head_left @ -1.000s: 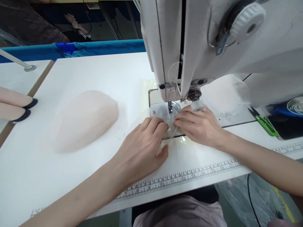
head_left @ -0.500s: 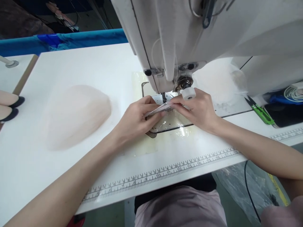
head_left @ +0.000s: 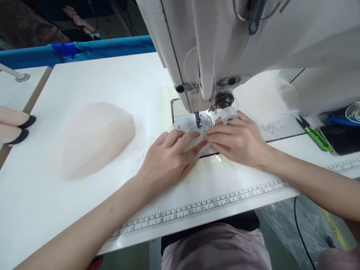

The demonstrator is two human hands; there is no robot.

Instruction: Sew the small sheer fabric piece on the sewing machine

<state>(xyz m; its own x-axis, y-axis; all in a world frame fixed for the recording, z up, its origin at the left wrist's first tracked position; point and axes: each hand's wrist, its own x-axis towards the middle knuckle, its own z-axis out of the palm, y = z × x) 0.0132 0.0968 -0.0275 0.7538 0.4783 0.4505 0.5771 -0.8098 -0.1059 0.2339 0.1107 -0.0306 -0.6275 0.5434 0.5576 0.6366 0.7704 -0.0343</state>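
Left hand (head_left: 170, 155) gripped a thin, translucent whitish strip (head_left: 193, 144) at six o'clock from the grey metal presser foot (head_left: 198, 120). Right hand (head_left: 239, 139) met its edge, fingers bunched; pinch or press could not be told. Judged part-way: strip near the foot, no stitching made out; a pale pink sheer fabric piece (head_left: 98, 140) lay untouched at nine o'clock. Fingers hid the strip's ends.
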